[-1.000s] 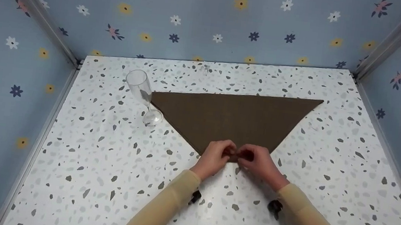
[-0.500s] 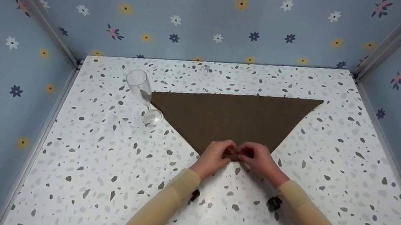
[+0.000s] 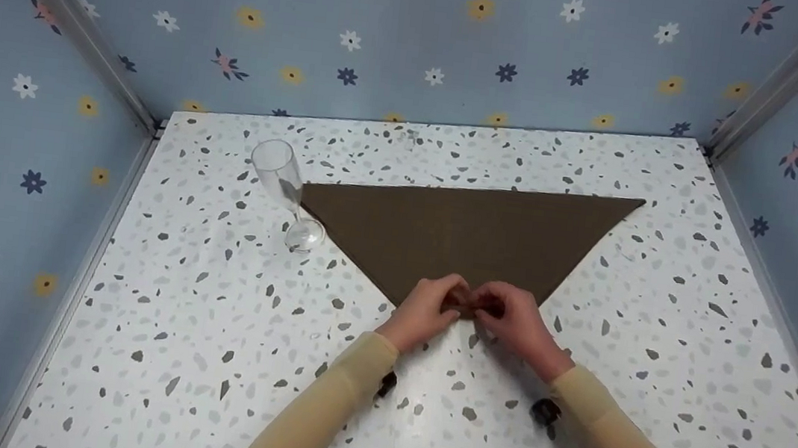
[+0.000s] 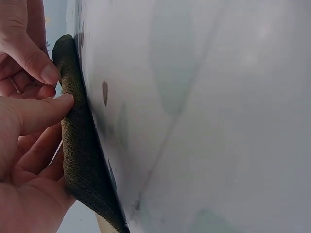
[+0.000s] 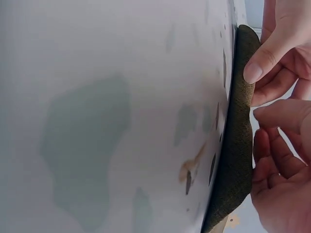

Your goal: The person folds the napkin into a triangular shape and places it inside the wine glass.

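Observation:
A brown cloth napkin (image 3: pixel 458 231) lies flat, its long side at the back and its near edge turned up into a thick roll. My left hand (image 3: pixel 427 308) holds this roll from the left, and my right hand (image 3: pixel 517 322) holds it from the right, fingertips almost meeting. In the left wrist view, the left thumb (image 4: pixel 51 109) presses on the roll (image 4: pixel 80 145) while the fingers curl behind it. From the right wrist, the right thumb (image 5: pixel 277 114) shows right at the roll's edge, with fingers bent behind. Both hands cover parts of the near edge.
A clear champagne flute (image 3: pixel 284 181) stands at the napkin's left corner, its foot (image 3: pixel 304 236) close to the cloth edge. The white speckled table (image 3: pixel 192 321) is bordered by blue flowered panels (image 3: pixel 391 28) at the back and both sides.
The napkin's rolled near edge has shifted slightly away from me, with fingers and thumbs working over it. The flute and the napkin's far corners have stayed put.

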Demonstrator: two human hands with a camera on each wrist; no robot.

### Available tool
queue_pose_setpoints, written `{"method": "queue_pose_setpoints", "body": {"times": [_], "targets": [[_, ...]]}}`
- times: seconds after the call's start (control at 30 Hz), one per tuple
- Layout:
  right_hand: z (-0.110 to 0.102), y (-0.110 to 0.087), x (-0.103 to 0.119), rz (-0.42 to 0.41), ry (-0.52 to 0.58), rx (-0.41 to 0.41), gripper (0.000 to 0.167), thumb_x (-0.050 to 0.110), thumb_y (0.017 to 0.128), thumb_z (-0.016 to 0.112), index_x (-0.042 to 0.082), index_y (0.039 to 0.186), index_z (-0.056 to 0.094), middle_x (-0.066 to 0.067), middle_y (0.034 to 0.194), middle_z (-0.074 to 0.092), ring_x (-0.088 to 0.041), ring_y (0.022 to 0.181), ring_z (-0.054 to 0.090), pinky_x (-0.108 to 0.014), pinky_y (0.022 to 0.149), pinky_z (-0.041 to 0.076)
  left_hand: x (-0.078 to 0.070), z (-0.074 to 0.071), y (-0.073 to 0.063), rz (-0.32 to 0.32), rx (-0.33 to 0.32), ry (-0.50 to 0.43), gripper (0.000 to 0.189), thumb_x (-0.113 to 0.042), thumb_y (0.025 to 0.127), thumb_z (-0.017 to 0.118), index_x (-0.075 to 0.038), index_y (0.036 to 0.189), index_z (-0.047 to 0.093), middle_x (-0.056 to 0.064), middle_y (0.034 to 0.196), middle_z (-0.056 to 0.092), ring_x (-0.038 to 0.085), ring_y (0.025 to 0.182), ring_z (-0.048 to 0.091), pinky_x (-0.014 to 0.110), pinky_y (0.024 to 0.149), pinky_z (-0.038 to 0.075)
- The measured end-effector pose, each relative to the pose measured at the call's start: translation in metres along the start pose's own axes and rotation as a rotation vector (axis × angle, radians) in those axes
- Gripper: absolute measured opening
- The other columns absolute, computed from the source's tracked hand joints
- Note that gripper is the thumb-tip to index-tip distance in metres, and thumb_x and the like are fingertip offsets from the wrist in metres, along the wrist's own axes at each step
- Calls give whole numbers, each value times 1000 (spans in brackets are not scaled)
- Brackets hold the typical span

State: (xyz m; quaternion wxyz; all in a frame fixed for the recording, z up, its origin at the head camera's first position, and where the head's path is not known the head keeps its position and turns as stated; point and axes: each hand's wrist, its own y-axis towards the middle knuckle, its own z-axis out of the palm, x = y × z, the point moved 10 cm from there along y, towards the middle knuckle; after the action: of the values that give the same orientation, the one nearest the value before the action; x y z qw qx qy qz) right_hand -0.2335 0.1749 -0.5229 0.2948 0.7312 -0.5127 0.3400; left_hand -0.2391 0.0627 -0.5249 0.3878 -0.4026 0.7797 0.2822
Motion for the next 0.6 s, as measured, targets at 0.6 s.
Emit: {"method": "queue_pose_setpoints", "body": {"times": [0.6], "targets": [[2, 7, -21, 107, 80, 104, 21, 2, 80, 75, 14, 98, 71, 1, 94, 67, -17, 86, 61, -34, 76, 51, 20, -7, 1, -80, -24, -163, 22, 3, 82, 72, -7, 101, 67, 1, 98, 67, 13, 93, 63, 26, 83, 50]]}}
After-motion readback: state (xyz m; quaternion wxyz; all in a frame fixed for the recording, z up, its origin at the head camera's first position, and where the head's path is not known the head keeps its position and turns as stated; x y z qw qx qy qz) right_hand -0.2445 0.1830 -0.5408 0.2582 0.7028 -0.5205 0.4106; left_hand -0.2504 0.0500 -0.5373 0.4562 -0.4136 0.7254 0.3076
